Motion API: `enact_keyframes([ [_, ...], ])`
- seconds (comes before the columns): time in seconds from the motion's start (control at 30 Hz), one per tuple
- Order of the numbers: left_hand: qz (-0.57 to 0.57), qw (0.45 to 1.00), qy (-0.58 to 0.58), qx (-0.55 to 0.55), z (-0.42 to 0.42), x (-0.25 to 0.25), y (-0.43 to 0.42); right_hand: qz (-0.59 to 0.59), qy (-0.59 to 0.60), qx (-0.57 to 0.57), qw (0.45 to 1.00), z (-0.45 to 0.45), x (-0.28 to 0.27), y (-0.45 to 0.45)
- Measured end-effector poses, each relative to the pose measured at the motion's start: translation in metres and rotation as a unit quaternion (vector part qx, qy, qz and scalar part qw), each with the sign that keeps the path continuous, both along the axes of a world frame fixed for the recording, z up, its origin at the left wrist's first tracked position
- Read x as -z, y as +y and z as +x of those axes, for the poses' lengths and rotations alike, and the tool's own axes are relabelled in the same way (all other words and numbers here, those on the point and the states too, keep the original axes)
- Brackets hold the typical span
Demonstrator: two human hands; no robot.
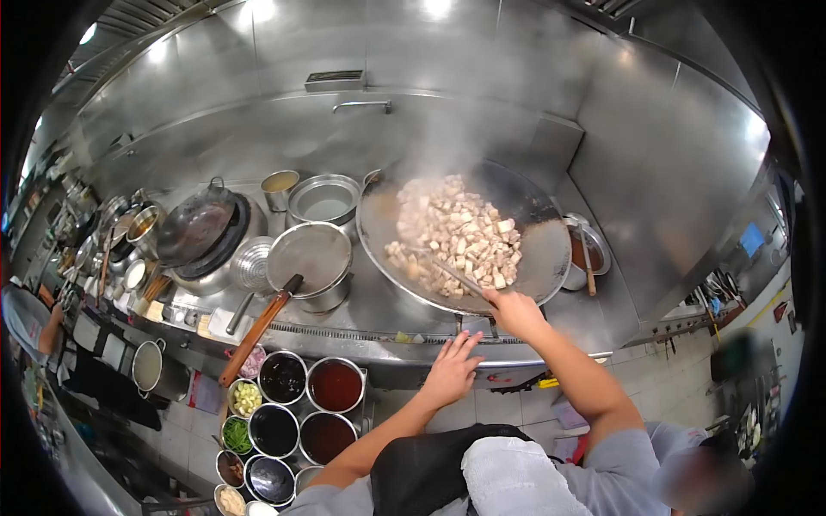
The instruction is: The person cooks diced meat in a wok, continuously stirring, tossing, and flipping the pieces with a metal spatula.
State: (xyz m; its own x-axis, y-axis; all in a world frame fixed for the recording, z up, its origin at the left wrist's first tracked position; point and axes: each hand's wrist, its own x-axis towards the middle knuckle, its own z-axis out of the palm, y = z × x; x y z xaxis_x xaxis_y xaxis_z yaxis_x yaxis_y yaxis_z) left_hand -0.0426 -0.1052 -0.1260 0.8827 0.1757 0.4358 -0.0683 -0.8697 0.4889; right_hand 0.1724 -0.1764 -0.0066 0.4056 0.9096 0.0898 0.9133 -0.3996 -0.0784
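Note:
A large wok (546, 249) sits on the range, heaped with diced pale meat (465, 228) that gives off steam. My right hand (516, 313) is closed around the handle of a long metal cooking utensil (462, 279) at the wok's near rim. The utensil's head is hidden among the meat, so I cannot tell whether it is a ladle or a spatula. Below the near rim, by the counter's front edge, my left hand (453, 370) has its fingers spread and holds nothing.
Left of the wok stand a strainer with a wooden handle (310, 258) over a pot, a perforated skimmer (251, 264) and a second wok (196, 228). Containers of sauces (335, 384) and chopped greens (237, 435) sit at lower left. A bowl with a utensil (589, 249) is on the right.

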Motion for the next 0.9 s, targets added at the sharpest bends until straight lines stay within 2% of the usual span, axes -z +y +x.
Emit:
enact_keyframes([
  [0.17, -0.001, 1.0, 0.013, 0.027, -0.003, -0.004, 0.004, 0.037, 0.043, 0.037, 0.998, -0.006, -0.058, -0.096],
  [0.27, -0.005, 0.999, 0.014, 0.046, -0.006, -0.006, 0.006, 0.038, 0.083, 0.053, 0.994, -0.013, -0.115, -0.145],
  [0.33, -0.011, 0.999, 0.005, 0.038, -0.005, -0.004, 0.009, -0.028, 0.02, 0.097, 0.995, -0.021, -0.149, -0.169],
  [0.4, -0.001, 0.998, -0.001, 0.058, 0.004, 0.001, 0.005, -0.051, -0.008, 0.093, 0.994, -0.022, -0.167, -0.183],
  [0.47, -0.028, 0.999, -0.015, 0.035, 0.012, -0.006, 0.006, -0.132, -0.051, 0.109, 0.984, -0.021, -0.173, -0.173],
  [0.5, -0.024, 0.998, -0.038, 0.04, 0.019, -0.011, 0.005, -0.128, -0.046, 0.114, 0.984, -0.018, -0.162, -0.163],
  [0.6, -0.019, 0.999, -0.013, 0.027, 0.046, -0.013, 0.002, -0.151, -0.099, 0.063, 0.982, 0.021, -0.086, -0.107],
  [0.7, 0.045, 0.999, 0.011, 0.004, 0.06, -0.01, 0.001, -0.083, -0.082, 0.093, 0.989, 0.059, -0.034, -0.033],
  [0.77, 0.083, 0.996, 0.043, -0.011, 0.065, -0.008, -0.001, 0.029, -0.088, 0.104, 0.99, 0.103, 0.019, 0.02],
  [0.9, 0.105, 0.993, 0.054, -0.006, 0.066, -0.013, -0.004, 0.025, -0.058, 0.148, 0.987, 0.152, 0.058, 0.089],
])
